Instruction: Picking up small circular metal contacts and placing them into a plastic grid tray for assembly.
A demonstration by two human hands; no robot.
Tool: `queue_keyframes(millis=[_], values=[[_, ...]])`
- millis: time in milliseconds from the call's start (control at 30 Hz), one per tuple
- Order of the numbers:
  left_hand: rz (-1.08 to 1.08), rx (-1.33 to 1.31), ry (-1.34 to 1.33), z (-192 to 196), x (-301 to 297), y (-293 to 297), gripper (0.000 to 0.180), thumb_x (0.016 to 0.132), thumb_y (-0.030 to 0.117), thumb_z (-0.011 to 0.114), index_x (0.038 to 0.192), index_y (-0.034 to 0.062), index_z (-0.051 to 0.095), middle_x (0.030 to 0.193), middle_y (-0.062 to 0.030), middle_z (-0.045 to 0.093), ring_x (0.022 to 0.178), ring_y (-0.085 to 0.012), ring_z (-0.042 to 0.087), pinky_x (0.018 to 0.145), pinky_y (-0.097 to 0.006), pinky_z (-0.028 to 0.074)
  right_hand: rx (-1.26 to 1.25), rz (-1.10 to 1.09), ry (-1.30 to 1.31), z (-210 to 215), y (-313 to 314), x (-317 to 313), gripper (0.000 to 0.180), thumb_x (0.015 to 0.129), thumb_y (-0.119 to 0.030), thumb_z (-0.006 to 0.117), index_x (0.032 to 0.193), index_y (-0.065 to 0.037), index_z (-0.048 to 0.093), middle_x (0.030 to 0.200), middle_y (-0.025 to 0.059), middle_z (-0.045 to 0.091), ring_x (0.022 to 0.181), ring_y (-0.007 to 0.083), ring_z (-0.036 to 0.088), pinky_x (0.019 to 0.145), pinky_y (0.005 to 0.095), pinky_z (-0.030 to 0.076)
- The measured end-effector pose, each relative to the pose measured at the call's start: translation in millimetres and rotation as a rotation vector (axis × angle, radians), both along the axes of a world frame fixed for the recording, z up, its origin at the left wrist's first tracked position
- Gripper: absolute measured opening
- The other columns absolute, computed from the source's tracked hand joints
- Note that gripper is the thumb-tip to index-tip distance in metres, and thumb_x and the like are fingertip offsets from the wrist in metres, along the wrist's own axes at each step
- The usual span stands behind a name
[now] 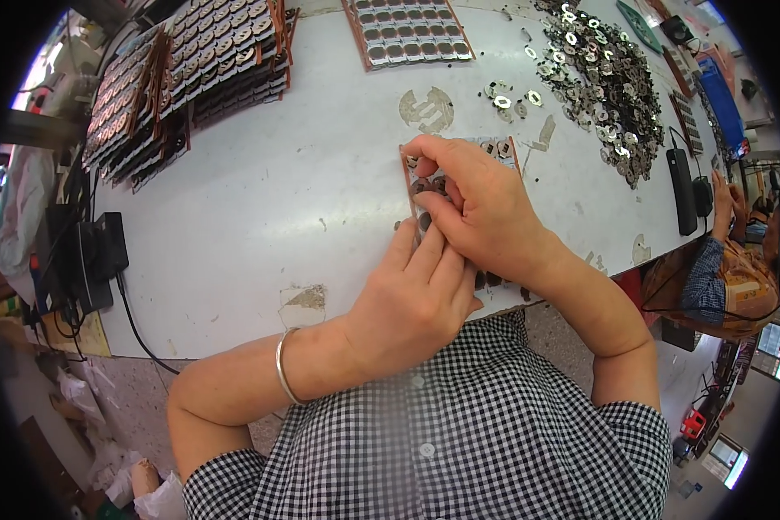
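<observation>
1. A person in a black-and-white checked shirt (459, 433) sits at a white table (260, 208), seen from above the head.
2. Both hands meet near the table's front edge over a narrow brown tray (420, 186) with rows of small pockets holding dark round parts.
3. The left hand (412, 299), a silver bangle (283, 368) on its wrist, lies with fingers flat and together against the tray's near end, steadying it.
4. The right hand (477, 204) arches over the tray, thumb and forefinger pinched narrowly on its middle; whether a part sits between them, I cannot tell.
5. At the far left, filled trays stand in a stack (191, 69); one more filled tray (407, 35) lies at the far edge.
6. To the far right spreads a loose heap of shiny metal rings (598, 78), with a few strays (511, 100) beside it.
7. Another person's arm (719, 251) shows past the table's right end.
</observation>
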State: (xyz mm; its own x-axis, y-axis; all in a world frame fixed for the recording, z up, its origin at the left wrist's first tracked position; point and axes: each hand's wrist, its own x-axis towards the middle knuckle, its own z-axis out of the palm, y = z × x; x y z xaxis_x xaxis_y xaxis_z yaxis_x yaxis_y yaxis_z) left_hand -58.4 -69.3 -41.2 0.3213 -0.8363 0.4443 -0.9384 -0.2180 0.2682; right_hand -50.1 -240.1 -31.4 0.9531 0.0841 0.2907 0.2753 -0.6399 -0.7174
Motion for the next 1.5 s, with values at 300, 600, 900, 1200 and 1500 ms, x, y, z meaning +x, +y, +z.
queue_keyframes(millis=[300, 600, 900, 1200, 1500], values=[[-0.002, 0.031, 0.021, 4, 1, 0, 0.059, 0.065, 0.025, 0.082, 0.112, -0.0086, 0.071, 0.109, -0.0223, 0.067, 0.116, -0.0434, 0.064, 0.101, -0.058, 0.052, -0.126, -0.023, 0.056, 3, -4, 1, 0.048, 0.084, -0.002, 0.071, 0.131, -0.007, 0.060, 0.099, 0.0101, 0.070, 0.075, 0.0214, 0.065, 0.066, 0.0326, 0.054], [0.001, 0.024, 0.020, 4, 1, -1, 0.058, 0.066, 0.025, 0.081, 0.112, -0.0087, 0.070, 0.110, -0.0220, 0.067, 0.115, -0.0431, 0.064, 0.101, -0.058, 0.052, -0.191, 0.012, 0.036, 8, -7, 4, 0.039, 0.083, -0.001, 0.070, 0.122, -0.005, 0.065, 0.096, 0.0136, 0.071, 0.081, 0.0267, 0.071, 0.069, 0.0354, 0.057], [-0.010, 0.001, 0.019, 2, 1, -1, 0.052, 0.067, 0.024, 0.081, 0.107, -0.0072, 0.071, 0.110, -0.0213, 0.066, 0.117, -0.0426, 0.063, 0.100, -0.057, 0.051, -0.309, 0.008, 0.042, 13, 0, 2, 0.036, 0.084, -0.002, 0.071, 0.120, -0.002, 0.066, 0.094, 0.0160, 0.071, 0.080, 0.0338, 0.071, 0.068, 0.0392, 0.057], [-0.002, 0.007, 0.051, 3, 1, -1, 0.057, 0.065, 0.021, 0.083, 0.112, -0.0086, 0.069, 0.115, -0.0238, 0.066, 0.118, -0.0418, 0.062, 0.099, -0.053, 0.051, -0.251, 0.045, 0.033, 7, -9, 8, 0.028, 0.086, -0.006, 0.071, 0.115, -0.007, 0.070, 0.101, 0.0109, 0.071, 0.086, 0.0313, 0.071, 0.073, 0.0381, 0.058], [0.002, 0.008, 0.105, 15, 19, 2, 0.052, 0.068, 0.018, 0.083, 0.111, -0.0065, 0.068, 0.113, -0.0212, 0.065, 0.112, -0.0399, 0.063, 0.096, -0.050, 0.052, -0.276, 0.089, -0.073, -6, -8, 22, 0.022, 0.087, -0.009, 0.073, 0.109, -0.006, 0.072, 0.103, 0.0125, 0.072, 0.092, 0.0320, 0.071, 0.077, 0.0381, 0.059]])
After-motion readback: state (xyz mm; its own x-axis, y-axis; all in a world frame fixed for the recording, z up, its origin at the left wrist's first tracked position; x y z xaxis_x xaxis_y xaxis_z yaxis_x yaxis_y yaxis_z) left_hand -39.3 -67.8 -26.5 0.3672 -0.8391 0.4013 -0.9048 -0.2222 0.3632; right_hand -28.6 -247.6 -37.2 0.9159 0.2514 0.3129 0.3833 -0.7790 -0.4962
